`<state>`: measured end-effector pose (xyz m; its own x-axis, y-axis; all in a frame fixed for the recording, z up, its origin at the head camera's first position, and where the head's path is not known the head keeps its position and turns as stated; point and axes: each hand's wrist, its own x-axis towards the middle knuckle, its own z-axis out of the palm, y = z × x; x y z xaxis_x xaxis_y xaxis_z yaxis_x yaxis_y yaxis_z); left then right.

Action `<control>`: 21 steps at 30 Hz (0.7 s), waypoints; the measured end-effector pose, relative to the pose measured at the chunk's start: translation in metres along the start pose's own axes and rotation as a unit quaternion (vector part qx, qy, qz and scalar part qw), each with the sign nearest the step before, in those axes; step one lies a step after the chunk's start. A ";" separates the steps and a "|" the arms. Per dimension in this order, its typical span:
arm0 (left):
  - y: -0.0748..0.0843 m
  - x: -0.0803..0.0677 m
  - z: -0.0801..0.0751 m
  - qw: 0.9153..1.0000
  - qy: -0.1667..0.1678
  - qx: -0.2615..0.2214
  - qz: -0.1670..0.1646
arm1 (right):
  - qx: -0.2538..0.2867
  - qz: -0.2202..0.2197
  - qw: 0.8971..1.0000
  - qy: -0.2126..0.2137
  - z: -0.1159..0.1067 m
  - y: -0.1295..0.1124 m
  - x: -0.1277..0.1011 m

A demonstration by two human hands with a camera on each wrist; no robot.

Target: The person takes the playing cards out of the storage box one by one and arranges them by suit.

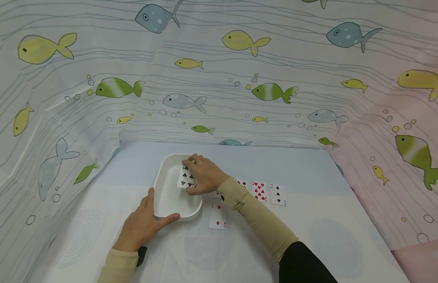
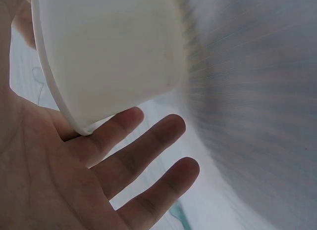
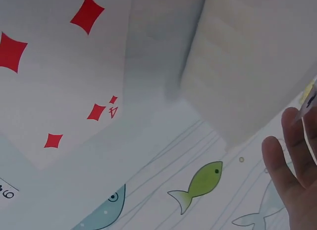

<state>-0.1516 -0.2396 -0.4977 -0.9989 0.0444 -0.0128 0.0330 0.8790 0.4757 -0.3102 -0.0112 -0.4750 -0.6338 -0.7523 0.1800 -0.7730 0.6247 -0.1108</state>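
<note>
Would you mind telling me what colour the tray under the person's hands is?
The tray is plain white, without any pattern; the head view shows it best.

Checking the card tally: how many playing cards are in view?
6 at least: a clubs card held over the white tray, one before the wrist, three in a row, one partly hidden.

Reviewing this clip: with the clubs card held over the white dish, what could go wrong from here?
The left hand only rests straight fingers against the white dish, so a push might slide it. The right hand pinches the clubs card above the dish; it could catch the rim and land outside. The right sleeve passes over the diamond card and may drag it.
</note>
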 end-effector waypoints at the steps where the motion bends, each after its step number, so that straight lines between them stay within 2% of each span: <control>1: 0.000 0.000 0.000 1.000 -0.001 0.000 0.000 | 0.003 0.001 1.000 0.004 -0.002 -0.001 -0.003; 10: 0.001 0.000 -0.001 1.000 -0.007 0.000 -0.007 | 0.030 -0.001 0.999 0.028 -0.024 -0.008 -0.032; 21: -0.001 0.000 0.002 1.000 0.005 -0.003 -0.003 | 0.047 0.021 0.997 0.050 -0.031 0.003 -0.082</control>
<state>-0.1520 -0.2395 -0.4997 -0.9994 0.0348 -0.0065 0.0274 0.8767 0.4803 -0.2601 0.0586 -0.4594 -0.6629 -0.6987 0.2690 -0.7484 0.6290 -0.2103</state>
